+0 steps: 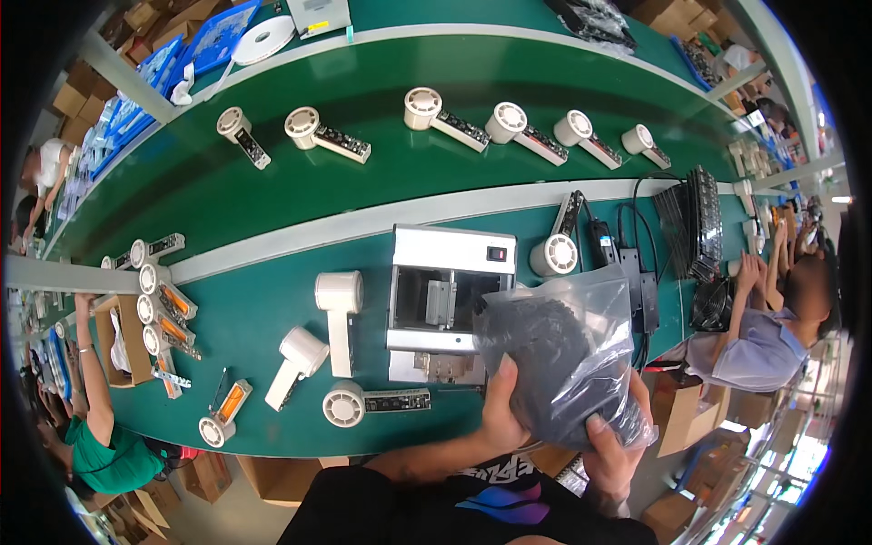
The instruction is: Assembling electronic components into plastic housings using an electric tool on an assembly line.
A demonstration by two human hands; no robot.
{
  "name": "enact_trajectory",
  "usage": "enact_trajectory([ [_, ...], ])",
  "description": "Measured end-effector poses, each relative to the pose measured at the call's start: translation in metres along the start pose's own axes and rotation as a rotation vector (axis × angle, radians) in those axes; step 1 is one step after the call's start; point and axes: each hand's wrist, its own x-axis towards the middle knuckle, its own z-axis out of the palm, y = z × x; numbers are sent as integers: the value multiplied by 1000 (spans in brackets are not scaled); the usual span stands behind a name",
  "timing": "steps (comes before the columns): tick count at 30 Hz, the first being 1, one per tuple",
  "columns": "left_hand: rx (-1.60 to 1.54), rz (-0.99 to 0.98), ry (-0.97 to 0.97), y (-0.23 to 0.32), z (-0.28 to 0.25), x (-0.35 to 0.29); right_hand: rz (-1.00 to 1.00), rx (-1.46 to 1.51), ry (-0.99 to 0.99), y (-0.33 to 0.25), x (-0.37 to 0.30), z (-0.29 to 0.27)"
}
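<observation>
A clear plastic bag (568,354) full of small black parts is held up in front of my body, over the front edge of the table. My left hand (501,413) grips its lower left side, the thumb pressed against the plastic. At its lower right, my right hand (613,454) closes round the bag's narrower end. The exact kind of the black parts cannot be made out. Behind the bag, partly hidden, stands a white and silver machine (454,243) with a dark opening and a switch. A white handheld fan (343,404) with its handle's circuit board exposed lies left of my hands.
More handheld fans (339,295) lie on the green table, with a cluster at the left. Others sit on the conveyor belt (363,200) beyond. A stack of black strips (695,222) and a power strip (640,291) with cables are at the right. Co-workers sit at both sides.
</observation>
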Motion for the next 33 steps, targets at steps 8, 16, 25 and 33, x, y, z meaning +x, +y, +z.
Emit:
enact_trajectory([
  [8, -69, -12, -57, 9, 0, 7, 11, -42, 35, -6, 1, 9],
  [16, -61, 147, -166, 1, -14, -2, 24, 240, -24, 24, -12, -12],
  [25, 589, 191, -54, 22, -6, -11, 83, 679, -146, 103, 1, -11],
  [33, 1191, 542, -276, 68, 50, -32, 199, 1110, -496, 113, 25, 27],
])
